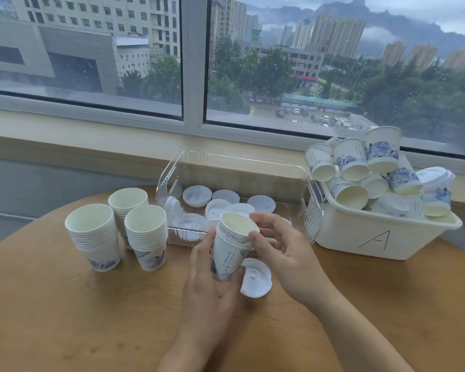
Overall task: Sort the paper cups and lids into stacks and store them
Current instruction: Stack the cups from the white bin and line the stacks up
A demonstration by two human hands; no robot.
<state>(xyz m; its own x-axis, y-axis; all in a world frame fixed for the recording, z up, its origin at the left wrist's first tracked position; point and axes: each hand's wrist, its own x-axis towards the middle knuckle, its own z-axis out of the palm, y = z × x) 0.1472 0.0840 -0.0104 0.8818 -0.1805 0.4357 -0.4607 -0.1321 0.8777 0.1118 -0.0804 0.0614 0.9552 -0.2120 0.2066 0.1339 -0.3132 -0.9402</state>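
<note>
Hands meet mid-table: your left hand (207, 285) wraps its curled fingers round the white blue-printed paper cups (231, 248) while your right hand (279, 251) pinches the top rim, white plastic lid (255, 280) just beside.

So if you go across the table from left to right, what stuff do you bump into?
Three stacks of paper cups → clear bin with loose lids → cups in the hands → white tub marked A, full of unsorted cups.
</note>
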